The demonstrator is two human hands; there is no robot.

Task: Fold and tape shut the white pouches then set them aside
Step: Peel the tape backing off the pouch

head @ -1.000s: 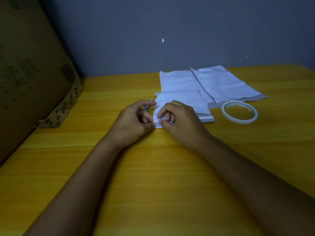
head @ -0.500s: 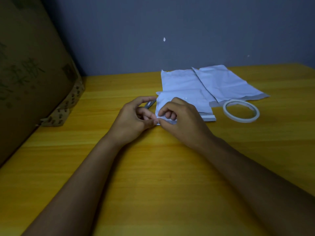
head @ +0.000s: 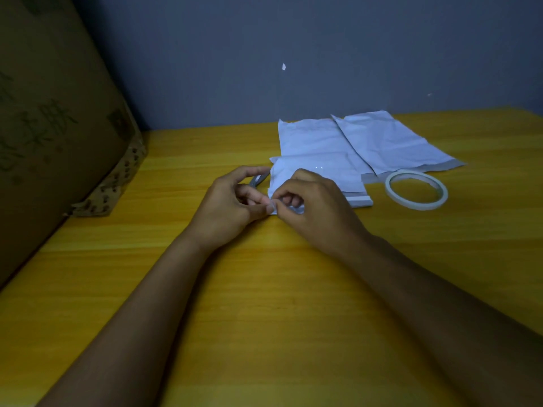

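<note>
Head view
Left hand (head: 227,205): fingers curled, thumb tip pinching near corner of white pouch (head: 317,174).
Right hand (head: 316,207): pinching same corner, touching left hand.
White pouch: flat on yellow tabletop (head: 264,304), atop two more pouches (head: 382,139).
Tape roll (head: 416,190): just right of pouches.
Cardboard box (head: 53,136): far left.

Both hands meet at the near left corner of the nearest white pouch (head: 316,174). The left hand (head: 232,207) pinches that corner, thumb against curled fingers, and the right hand (head: 316,207) pinches it too, right beside it. A grey metal object (head: 258,179) peeks out behind the left hand; what it is, hard to tell. Two more pouches (head: 352,139) lie flat beyond, overlapping. The tape roll (head: 416,190) sits flat to the right on the yellow table (head: 264,304). A cardboard box (head: 53,127) leans far left.
</note>
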